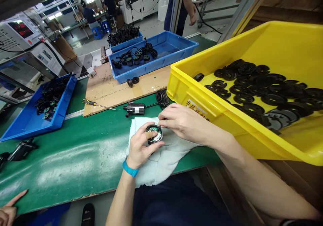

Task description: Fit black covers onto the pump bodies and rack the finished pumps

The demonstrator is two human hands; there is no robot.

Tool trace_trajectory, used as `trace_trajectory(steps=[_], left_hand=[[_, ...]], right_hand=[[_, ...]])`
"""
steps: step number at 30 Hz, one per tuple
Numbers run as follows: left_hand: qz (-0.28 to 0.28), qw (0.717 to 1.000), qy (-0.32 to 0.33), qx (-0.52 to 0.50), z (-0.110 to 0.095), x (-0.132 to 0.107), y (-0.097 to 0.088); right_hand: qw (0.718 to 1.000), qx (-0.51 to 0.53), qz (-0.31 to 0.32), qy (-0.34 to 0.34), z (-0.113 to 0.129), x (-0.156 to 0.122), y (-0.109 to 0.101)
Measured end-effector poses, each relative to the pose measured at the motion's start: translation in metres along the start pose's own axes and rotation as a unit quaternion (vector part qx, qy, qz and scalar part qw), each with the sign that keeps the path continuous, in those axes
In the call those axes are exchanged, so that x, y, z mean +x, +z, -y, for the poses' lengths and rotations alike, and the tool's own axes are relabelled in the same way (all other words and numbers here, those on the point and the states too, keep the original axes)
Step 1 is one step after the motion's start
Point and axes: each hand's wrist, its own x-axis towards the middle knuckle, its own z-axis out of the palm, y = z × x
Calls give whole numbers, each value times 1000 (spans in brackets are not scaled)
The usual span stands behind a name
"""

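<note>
My left hand (141, 141) is wrapped round a round black housing (162, 139) with a green circuit board (156, 137) inside, its open face up. My right hand (176, 121) pinches a short black cable (158, 128) at the housing's right rim; its fingertips are partly hidden. Both hands are over a pale towel (161, 167) on the green bench. Just beyond the towel lies a black cylindrical pump (135, 108) with a coiled cable (162, 98).
A yellow bin (181, 81) of black rings stands right. Blue trays (174, 44) hold cabled parts behind, and another blue tray (59, 118) is left. A screwdriver (97, 103) touches the cardboard (101, 88). A co-worker's hand (10, 211) is at lower left.
</note>
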Motion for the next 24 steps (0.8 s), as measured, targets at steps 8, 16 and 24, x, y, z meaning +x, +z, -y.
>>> trace_trajectory(steps=[8,16,24], left_hand=[[29,1000,-4,-9,-1,8,-3],[14,999,3,-35,2,3,-3],[13,1000,-1,-28,-1,5,-1]], right_hand=[[995,95,-23,-2,-2,-2,7],[997,28,42,61,7,-3,11],[997,-59,56,0,10,3,1]])
